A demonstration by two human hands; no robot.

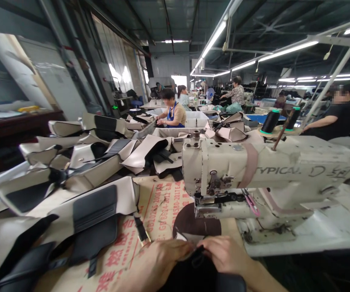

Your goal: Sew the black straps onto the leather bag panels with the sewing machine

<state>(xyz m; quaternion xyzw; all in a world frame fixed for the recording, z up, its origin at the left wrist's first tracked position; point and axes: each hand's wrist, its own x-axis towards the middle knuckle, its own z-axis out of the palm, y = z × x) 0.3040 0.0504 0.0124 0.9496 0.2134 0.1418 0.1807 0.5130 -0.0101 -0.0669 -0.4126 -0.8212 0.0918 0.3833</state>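
At the bottom edge of the head view both my hands meet on a dark black piece of material [197, 269]. My left hand [158, 259] grips its left side and my right hand [223, 253] pinches its top right. Just beyond my hands lies a round dark brown piece [190, 225] under the head of a cream sewing machine [266, 170]. The needle area [207, 202] is just above the brown piece, apart from my fingers.
A pile of beige and black covers [80, 174] fills the left of the cardboard-covered table [159, 202]. Black thread cones [269, 121] stand behind the machine. Several other people work at tables further back and at the right.
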